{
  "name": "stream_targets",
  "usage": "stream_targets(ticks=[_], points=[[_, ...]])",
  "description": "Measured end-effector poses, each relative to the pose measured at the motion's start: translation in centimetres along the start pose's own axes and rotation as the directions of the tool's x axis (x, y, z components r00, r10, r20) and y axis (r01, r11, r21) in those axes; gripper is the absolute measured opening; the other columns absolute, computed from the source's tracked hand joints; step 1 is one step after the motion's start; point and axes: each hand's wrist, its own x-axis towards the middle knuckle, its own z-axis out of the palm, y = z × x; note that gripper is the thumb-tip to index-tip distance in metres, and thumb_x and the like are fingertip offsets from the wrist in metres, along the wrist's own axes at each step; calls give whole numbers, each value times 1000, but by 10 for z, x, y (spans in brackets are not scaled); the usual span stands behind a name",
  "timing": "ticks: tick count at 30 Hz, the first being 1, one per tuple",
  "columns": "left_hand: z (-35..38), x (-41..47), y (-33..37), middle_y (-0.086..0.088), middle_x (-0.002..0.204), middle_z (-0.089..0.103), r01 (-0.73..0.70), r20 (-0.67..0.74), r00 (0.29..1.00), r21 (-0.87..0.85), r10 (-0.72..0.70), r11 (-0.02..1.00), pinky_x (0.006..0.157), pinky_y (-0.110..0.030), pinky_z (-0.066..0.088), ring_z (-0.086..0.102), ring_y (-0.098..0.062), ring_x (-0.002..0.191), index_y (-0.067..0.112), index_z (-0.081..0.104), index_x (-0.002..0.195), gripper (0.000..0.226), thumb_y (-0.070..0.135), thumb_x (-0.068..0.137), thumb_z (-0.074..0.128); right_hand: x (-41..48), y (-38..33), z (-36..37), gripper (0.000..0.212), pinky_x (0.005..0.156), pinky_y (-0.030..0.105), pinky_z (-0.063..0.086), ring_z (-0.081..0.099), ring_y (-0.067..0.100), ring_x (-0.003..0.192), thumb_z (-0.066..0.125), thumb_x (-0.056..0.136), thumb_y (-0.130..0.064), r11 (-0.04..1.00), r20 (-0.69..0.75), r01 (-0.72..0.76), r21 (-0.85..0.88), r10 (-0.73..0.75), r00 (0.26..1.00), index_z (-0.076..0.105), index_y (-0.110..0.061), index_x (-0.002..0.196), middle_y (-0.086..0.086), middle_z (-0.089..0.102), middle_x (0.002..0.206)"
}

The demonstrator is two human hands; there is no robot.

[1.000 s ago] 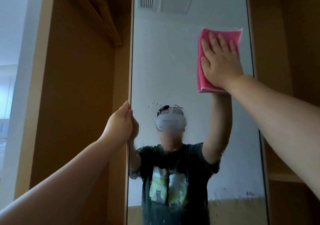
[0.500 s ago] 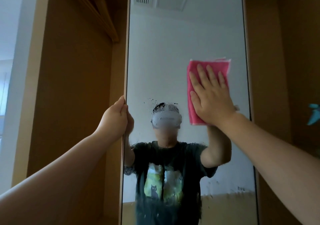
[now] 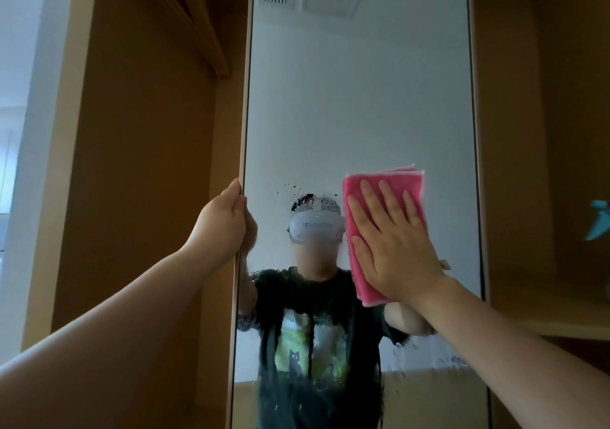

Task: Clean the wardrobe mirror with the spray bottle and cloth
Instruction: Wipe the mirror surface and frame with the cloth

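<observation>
Far left, wooden hangers hang at the top of the open wardrobe bay, with a plain side panel below them. The left hand grips the mirror by its left edge, fingers curled round the frame and thumb on the near side, probably to steady the door. The mirror stands upright with its long axis vertical. The upper glass looks clear. Droplets speckle the mid-height centre, and runny streaks cover the lower part. Just right of the droplets, the folded pink cloth lies flat on the glass, long side roughly vertical and tilted slightly. The right hand presses it there with the palm flat and the fingers straight, spread and pointing up. It pinches nothing. The unwiped wet area lies left of and below those fingers, on the wrist side, so the next pass likely runs down or leftward. The right hand is the nearer one to do it. Further right is a wardrobe shelf and a teal object at the frame edge. It may be the spray bottle, but that cannot be told.
</observation>
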Motion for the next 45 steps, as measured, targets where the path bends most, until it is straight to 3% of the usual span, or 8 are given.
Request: stream_targets(ticks=[7,17,22,25,29,37,42,45], points=[[0,-1,-1,-11,79,64,2,4,1000,-14,-2,1000,51,-8,44,60,-16,63,12,52,106,20,16,103,33,16,4,-3,59,116,56,19,27,37,144,27,97,-37,1000,-25,24,-20,-24,999,35,-11,149,14,29,156],[0,0,-2,1,79,60,15,-3,1000,-40,-15,999,56,-8,44,56,-3,68,26,47,103,15,17,103,34,88,14,-23,62,118,52,10,24,33,145,21,95,-41,1000,-21,-5,-25,4,1000,32,-15,150,10,26,158],[-1,0,0,-3,82,62,6,15,1000,-41,-5,999,70,-26,50,61,-14,78,20,51,110,19,17,103,34,155,30,-35,57,118,50,6,13,30,148,29,100,-37,992,-71,-124,9,125,990,22,-18,153,7,14,162],[-2,-1,0,-2,76,60,6,22,1000,-47,-5,999,56,-15,45,59,-12,68,22,51,101,18,16,103,34,186,36,-41,58,118,50,5,11,30,149,27,100,-38,987,-82,-162,16,163,983,19,-18,154,6,12,163],[-2,-1,1,9,74,55,4,11,1000,-94,-3,996,51,1,39,56,14,59,27,48,109,19,15,103,35,202,42,-45,59,119,50,3,9,30,149,23,100,-40,986,-89,-166,29,168,982,17,-19,154,6,11,163],[-1,-1,-2,13,77,58,-2,18,1000,-89,4,996,53,3,37,53,21,63,15,49,132,33,15,102,36,199,41,-44,59,119,49,1,7,29,149,21,100,-39,989,-81,-143,35,146,986,15,-18,155,6,9,163],[-3,-3,3,8,70,53,3,29,1000,-143,2,990,45,1,37,51,19,50,36,51,96,28,14,103,34,187,31,-42,58,119,50,4,10,31,149,26,100,-36,991,-91,-132,37,135,987,17,-16,154,8,13,162],[-4,-3,3,3,75,56,10,30,1000,-138,-5,990,46,0,37,51,17,51,31,49,100,23,14,103,34,170,18,-39,61,118,51,6,15,33,147,24,97,-37,996,-91,-89,31,92,992,22,-15,153,10,18,161]])
